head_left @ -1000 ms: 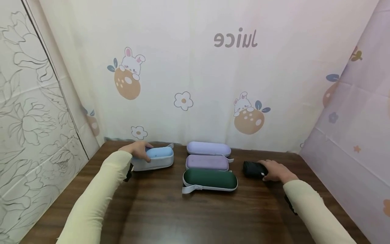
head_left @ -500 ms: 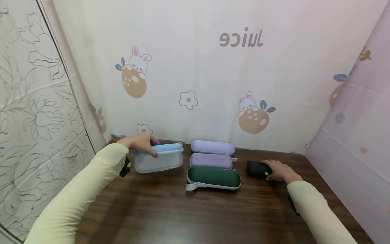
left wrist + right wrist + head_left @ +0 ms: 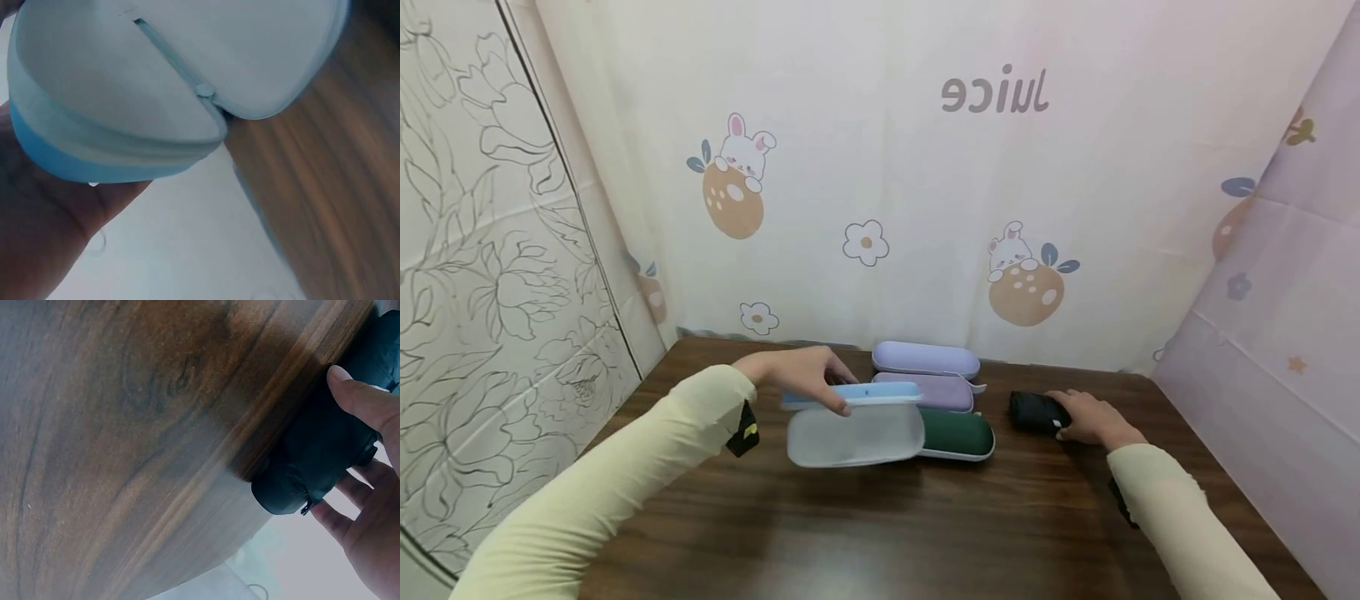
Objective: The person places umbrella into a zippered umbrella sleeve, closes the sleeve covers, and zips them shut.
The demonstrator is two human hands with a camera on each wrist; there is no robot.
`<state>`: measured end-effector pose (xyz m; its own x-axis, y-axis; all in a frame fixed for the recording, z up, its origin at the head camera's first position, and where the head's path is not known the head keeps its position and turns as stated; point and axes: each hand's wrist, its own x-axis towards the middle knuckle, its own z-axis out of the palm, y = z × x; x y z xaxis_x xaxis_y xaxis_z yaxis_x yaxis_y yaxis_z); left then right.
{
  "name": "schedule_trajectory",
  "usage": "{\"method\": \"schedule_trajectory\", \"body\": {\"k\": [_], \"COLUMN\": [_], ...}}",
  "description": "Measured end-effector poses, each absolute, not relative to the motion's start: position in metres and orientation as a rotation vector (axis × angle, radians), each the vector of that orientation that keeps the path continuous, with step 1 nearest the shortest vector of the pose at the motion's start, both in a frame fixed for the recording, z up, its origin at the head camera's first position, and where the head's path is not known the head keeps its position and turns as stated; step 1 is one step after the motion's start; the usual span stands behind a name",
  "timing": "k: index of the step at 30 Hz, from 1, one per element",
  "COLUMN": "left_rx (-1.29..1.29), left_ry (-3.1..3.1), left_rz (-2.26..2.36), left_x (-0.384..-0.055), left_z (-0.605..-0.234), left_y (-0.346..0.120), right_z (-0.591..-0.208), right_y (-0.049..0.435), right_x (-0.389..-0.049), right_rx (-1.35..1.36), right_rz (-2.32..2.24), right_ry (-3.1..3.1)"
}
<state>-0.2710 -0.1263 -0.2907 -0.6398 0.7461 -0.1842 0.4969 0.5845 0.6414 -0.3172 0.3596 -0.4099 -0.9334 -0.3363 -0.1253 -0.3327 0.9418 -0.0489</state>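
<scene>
My left hand point(image 3: 801, 375) grips a light blue zip case point(image 3: 856, 437) by its blue lid and holds it above the table, left of centre. The case hangs unzipped, its pale inside facing me; in the left wrist view both hollow halves of the case point(image 3: 125, 87) spread apart at the hinge, with no contents visible. On the right, my right hand point(image 3: 1086, 417) holds a black folded umbrella point(image 3: 1033, 412) lying on the table. In the right wrist view, the thumb lies over the umbrella point(image 3: 312, 453) and the other fingers are along its far side.
Three closed cases lie in a column mid-table: lavender point(image 3: 925, 358) at the back, purple point(image 3: 921, 392), then green point(image 3: 958, 432) in front. The held case hides the green one's left end. A patterned curtain point(image 3: 865, 167) hangs behind the wooden table point(image 3: 925, 533).
My left hand has lifted the light blue case and brought it rightward and nearer, over the green case's left end. Its lower half has swung down. The right hand still holds the umbrella in place.
</scene>
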Motion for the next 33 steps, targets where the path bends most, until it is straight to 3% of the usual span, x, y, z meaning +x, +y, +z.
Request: {"method": "schedule_trajectory", "body": {"k": [14,33], "left_rx": [1.067,0.944], "left_ry": [2.147,2.072], "left_rz": [0.672,0.643], "left_x": [-0.267,-0.273], "left_z": [-0.338,-0.363], "left_y": [-0.048,-0.026], "right_z": [-0.411,-0.411], "right_y": [0.355,0.353], "right_x": [-0.312,-0.322], "right_rx": [-0.492,-0.494], "right_rz": [-0.011,-0.103], "right_ry": [2.998,2.952]}}
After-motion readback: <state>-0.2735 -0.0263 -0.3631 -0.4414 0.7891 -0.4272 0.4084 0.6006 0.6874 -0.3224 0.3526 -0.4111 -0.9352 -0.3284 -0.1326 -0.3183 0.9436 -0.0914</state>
